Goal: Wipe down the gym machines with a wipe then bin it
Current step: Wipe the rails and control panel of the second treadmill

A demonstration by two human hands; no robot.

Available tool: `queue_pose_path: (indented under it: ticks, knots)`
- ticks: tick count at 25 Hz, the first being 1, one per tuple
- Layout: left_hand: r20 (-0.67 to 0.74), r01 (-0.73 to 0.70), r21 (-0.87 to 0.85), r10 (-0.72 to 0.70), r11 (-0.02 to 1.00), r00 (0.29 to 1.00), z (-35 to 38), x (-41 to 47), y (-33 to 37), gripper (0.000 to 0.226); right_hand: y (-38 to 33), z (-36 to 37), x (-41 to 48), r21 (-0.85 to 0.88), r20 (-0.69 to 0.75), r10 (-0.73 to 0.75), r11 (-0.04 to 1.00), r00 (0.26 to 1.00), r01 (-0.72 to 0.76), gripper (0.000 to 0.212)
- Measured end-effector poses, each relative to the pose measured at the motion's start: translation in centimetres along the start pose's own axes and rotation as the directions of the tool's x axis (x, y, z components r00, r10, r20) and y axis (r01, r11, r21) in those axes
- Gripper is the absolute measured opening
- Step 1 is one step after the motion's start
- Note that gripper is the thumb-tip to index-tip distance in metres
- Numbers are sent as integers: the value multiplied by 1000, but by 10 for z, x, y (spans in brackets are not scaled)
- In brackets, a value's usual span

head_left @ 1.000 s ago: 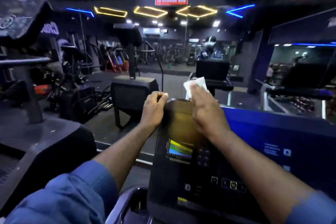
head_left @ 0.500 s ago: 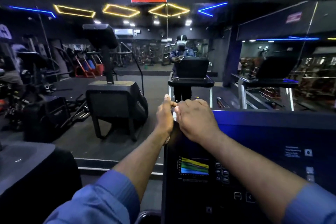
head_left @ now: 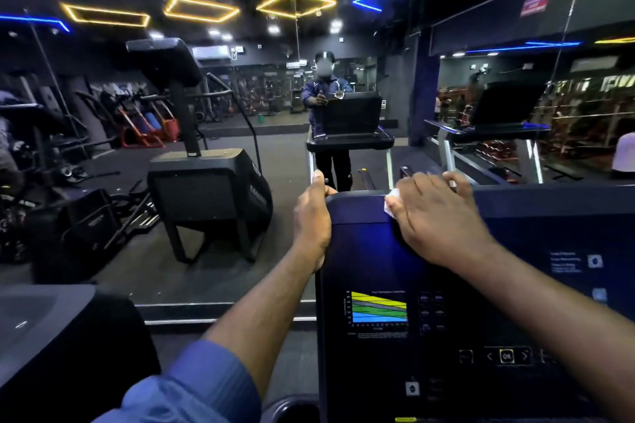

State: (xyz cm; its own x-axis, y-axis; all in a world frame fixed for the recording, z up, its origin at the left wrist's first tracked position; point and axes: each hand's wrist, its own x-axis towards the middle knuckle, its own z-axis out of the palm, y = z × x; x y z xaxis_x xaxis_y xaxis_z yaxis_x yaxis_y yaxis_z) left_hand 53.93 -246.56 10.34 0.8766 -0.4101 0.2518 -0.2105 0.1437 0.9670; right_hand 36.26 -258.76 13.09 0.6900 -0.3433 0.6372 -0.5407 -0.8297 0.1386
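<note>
I stand at a dark treadmill console (head_left: 364, 251) with a coloured chart display (head_left: 378, 311) and buttons lower down. My left hand (head_left: 311, 216) grips the console's top left corner, thumb up along the edge. My right hand (head_left: 436, 216) lies over the console's top edge and holds a white wipe (head_left: 391, 201) against it. Only a small corner of the wipe shows beside my thumb; the rest is hidden under the hand.
A wall mirror ahead reflects a person at this treadmill (head_left: 350, 120). A black stair machine (head_left: 209, 189) stands to the left, with more equipment behind it. A dark machine housing (head_left: 62, 330) sits at lower left. Another treadmill (head_left: 488, 134) shows at right.
My right hand has slid to the right along the console's top edge with the wipe under it. My left hand stays on the top left corner.
</note>
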Motion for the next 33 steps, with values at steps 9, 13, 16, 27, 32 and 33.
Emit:
queue_pose_path:
  ticks: [9,13,16,27,32,33]
  knots:
    - [8,-61,-20,61,998,998,2,-10,9,62,-87,-11,17,103,5,-189,977,982,188,45]
    - [21,-165,157,163,974,986,1,-15,14,61,-51,-7,9,49,-3,-168,985,986,168,49]
    - [34,-141,210,137,967,990,-1,-12,13,60,15,-9,-6,-7,86,-62,998,994,63,55]
    - [432,-197,573,-88,796,898,2,21,54,59,-41,-3,-2,-13,66,-35,999,997,36,56]
    - [596,-257,646,-265,719,758,44,17,88,85,-30,-9,-5,92,-14,-73,993,997,74,46]
    - [604,-306,690,-289,656,743,51,16,90,93,-6,-10,-10,54,-42,-87,995,995,89,41]
